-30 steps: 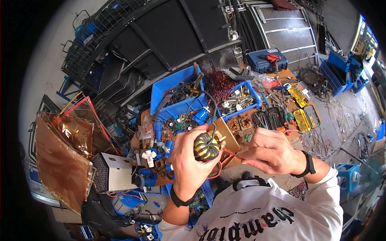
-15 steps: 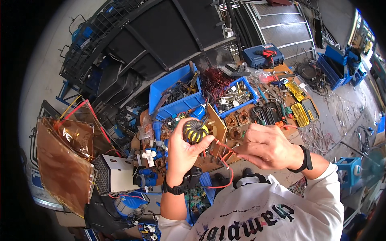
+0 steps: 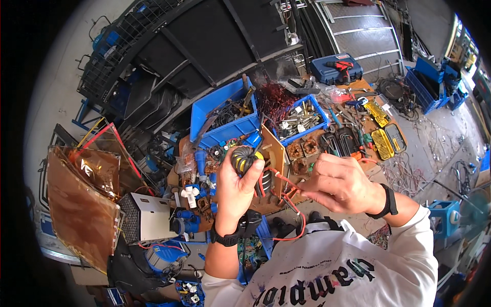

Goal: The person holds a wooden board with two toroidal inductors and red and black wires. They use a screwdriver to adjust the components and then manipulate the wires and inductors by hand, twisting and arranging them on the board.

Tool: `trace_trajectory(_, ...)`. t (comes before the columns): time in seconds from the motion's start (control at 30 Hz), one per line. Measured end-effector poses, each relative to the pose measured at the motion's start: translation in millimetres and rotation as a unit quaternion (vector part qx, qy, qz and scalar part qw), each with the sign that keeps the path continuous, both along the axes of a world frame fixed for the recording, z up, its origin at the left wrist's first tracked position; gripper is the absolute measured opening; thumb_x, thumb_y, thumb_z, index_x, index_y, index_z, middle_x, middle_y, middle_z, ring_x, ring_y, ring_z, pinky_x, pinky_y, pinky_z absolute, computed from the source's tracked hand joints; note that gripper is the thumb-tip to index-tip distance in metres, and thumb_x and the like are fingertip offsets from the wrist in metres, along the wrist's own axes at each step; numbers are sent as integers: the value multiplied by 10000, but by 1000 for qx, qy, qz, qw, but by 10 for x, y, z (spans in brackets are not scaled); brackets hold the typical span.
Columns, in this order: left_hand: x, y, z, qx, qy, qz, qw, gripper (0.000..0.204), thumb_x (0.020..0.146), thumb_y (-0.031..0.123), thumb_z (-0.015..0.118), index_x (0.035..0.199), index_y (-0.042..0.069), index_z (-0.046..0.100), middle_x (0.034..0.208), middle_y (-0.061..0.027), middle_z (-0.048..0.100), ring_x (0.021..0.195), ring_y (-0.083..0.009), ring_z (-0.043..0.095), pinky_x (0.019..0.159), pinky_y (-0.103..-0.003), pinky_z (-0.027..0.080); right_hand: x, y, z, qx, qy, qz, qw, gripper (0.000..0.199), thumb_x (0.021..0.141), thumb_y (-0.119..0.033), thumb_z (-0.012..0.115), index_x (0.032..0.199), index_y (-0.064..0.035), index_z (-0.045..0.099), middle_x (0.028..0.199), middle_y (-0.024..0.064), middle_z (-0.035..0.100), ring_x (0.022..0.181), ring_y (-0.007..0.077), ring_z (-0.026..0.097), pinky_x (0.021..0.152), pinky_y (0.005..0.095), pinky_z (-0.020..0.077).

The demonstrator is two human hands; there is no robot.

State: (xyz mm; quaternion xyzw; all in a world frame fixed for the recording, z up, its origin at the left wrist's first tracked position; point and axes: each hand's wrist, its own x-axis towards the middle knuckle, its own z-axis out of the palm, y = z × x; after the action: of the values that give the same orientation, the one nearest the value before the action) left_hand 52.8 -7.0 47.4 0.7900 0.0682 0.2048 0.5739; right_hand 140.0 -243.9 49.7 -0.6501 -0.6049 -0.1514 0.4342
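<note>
My left hand (image 3: 236, 188) is raised over the bench, its fingers and thumb wrapped round a toroidal coil (image 3: 244, 159) with black windings and a yellow core. Red wire (image 3: 276, 174) runs from beside the coil to my right hand (image 3: 337, 183). There the thumb and forefinger pinch it, and the other fingers are curled. A loop of the same red wire hangs below, toward my shirt. Just behind the coil stands a tan wooden board (image 3: 272, 153), partly hidden by my left hand. A dark ribbed part (image 3: 266, 181) shows next to that board.
At the back of the bench are a deep blue bin (image 3: 225, 130) of tools and a shallow blue tray (image 3: 326, 123) of metal parts. Pliers, hex keys and a yellow bit case (image 3: 381, 146) lie to the right. A white box (image 3: 153, 217) stands left.
The coil has turned in my left hand, and the thumb now lies further across it. More red wire and the dark ribbed part show beside it. My right hand has barely moved.
</note>
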Motion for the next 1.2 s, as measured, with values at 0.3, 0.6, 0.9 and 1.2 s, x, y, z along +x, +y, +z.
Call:
trace_trajectory(0.3,-32,-23,-56,86,-63,10,994,586,846,400,823,1171,-1,545,974,-72,630,859,-151,612,790,-296,519,-93,16,206,-23,4,-22,999,166,743,-103,799,793,-73,644,770,45,506,712,238,554,567,362,467)
trace_trajectory(0.6,-94,-70,49,178,-86,75,977,611,689,219,930,1149,26,577,1067,-115,602,968,-279,593,876,-383,492,-61,81,-123,-41,-4,-17,999,243,787,-197,806,986,-93,716,826,35,537,766,234,571,644,366,493)
trace_trajectory(0.9,-80,-144,93,371,-118,80,918,614,583,110,938,1111,32,635,1071,-113,674,981,-336,594,874,-429,491,138,-85,85,-8,155,-16,988,373,790,-224,844,1086,-42,707,1011,103,629,949,272,631,810,370,524)
trace_trajectory(1.2,-11,-158,22,489,-139,56,860,577,624,219,911,1110,48,654,1103,-102,667,988,-321,594,884,-450,479,385,37,458,-79,-4,-44,996,325,798,-86,769,1104,-59,666,1102,104,638,1051,304,626,876,411,522)
